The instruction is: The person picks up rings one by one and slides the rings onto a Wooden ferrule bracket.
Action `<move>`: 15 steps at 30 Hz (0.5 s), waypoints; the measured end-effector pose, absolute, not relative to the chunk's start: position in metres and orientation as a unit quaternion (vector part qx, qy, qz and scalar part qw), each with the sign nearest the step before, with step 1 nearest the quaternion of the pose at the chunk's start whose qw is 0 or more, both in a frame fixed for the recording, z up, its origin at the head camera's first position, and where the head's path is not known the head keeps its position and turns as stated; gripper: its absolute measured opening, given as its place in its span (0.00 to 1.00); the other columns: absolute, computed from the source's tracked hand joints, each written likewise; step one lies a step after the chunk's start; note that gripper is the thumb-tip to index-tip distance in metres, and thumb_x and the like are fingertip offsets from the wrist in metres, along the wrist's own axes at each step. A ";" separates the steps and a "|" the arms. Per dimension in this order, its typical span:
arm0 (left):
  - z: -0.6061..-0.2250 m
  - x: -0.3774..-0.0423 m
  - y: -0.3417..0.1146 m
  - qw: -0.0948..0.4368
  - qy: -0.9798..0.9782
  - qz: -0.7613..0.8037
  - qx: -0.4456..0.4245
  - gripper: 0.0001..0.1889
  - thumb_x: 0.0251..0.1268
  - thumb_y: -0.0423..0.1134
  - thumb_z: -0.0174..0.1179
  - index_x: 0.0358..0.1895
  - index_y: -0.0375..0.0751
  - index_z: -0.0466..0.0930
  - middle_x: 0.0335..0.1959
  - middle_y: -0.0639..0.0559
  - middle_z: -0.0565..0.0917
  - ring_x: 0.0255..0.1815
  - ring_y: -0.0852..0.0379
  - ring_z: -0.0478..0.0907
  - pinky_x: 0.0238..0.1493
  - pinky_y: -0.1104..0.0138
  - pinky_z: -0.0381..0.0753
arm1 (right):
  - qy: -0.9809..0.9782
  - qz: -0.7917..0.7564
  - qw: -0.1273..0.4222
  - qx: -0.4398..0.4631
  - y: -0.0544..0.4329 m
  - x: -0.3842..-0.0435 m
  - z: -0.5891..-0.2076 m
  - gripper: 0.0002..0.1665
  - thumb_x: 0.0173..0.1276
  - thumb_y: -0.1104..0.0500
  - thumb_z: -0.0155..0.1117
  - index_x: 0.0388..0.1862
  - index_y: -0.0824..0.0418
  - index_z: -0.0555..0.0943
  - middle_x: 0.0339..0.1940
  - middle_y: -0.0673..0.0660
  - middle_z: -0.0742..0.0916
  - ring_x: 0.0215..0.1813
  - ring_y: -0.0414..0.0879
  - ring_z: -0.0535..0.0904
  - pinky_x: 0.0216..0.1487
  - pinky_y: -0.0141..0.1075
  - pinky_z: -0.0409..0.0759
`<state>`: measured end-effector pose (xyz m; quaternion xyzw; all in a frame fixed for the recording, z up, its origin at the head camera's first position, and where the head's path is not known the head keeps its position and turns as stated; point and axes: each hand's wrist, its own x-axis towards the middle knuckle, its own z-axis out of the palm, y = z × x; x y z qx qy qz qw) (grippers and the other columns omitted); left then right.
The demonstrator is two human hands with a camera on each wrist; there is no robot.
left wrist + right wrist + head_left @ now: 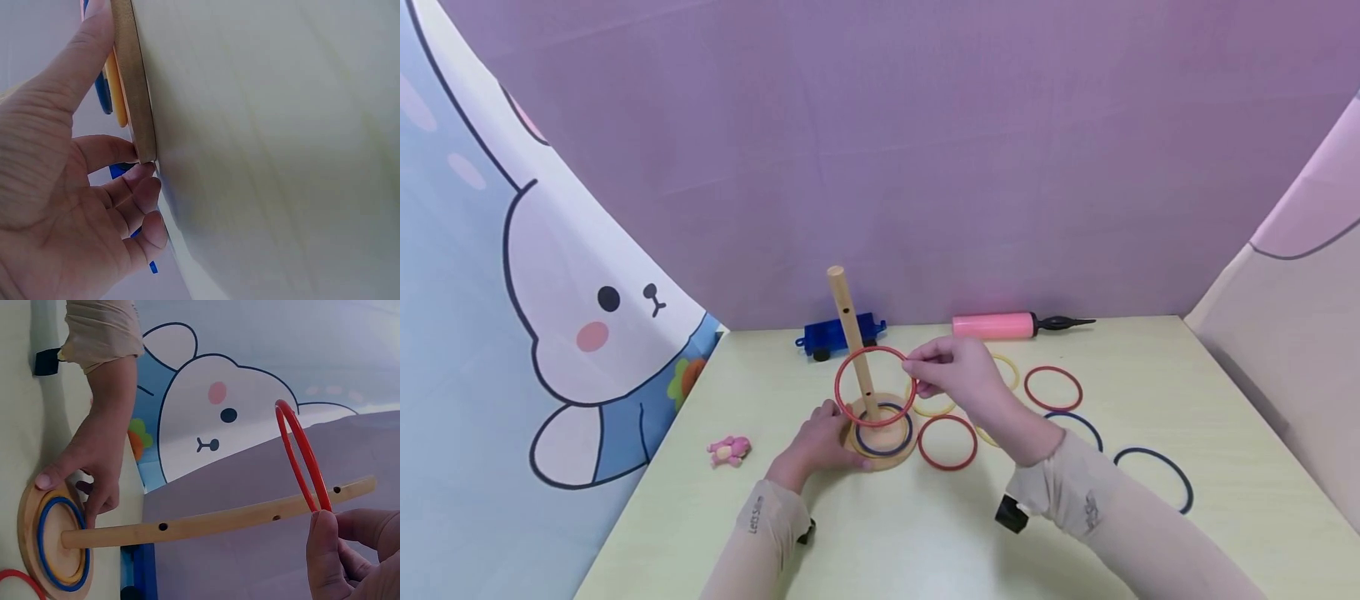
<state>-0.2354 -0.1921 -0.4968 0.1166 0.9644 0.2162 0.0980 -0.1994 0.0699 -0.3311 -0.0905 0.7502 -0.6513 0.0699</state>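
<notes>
A wooden ring-toss stand (847,312) has an upright post on a round base (28,512). A blue ring (42,540) and a yellow ring (55,575) lie on the base around the post. My left hand (820,442) grips the base's left rim, its thumb on the top and its index finger at the edge (145,147). My right hand (958,375) pinches a red ring (838,396) between thumb and fingertips. This ring is raised and tilted beside the upper post; in the right wrist view most of it stands off to one side.
Several red (1054,367), blue (1186,483) and yellow rings (1017,371) lie on the table (917,542) to the right. Behind the stand are a blue toy wagon (823,335) and a pink hand pump (992,325). A pink toy figure (728,451) lies left.
</notes>
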 end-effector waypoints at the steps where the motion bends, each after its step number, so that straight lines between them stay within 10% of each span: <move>1: -0.497 -0.235 -0.192 0.099 0.964 0.219 0.115 0.52 0.31 0.67 0.77 0.67 0.50 0.73 0.55 0.48 0.69 0.55 0.48 0.66 0.58 0.48 0.68 | 0.747 -0.654 0.070 -0.092 0.069 -0.199 -0.328 0.09 0.63 0.63 0.69 0.39 0.69 0.85 0.30 0.59 0.86 0.28 0.47 0.83 0.35 0.40 0.83; 15: -0.496 -0.235 -0.193 0.098 0.968 0.186 0.136 0.61 0.34 0.68 0.75 0.74 0.39 0.61 0.49 0.47 0.68 0.47 0.50 0.65 0.48 0.55 0.70 | 0.715 -0.687 0.041 -0.123 0.061 -0.204 -0.285 0.10 0.64 0.64 0.69 0.40 0.70 0.84 0.31 0.61 0.86 0.28 0.48 0.83 0.37 0.41 0.83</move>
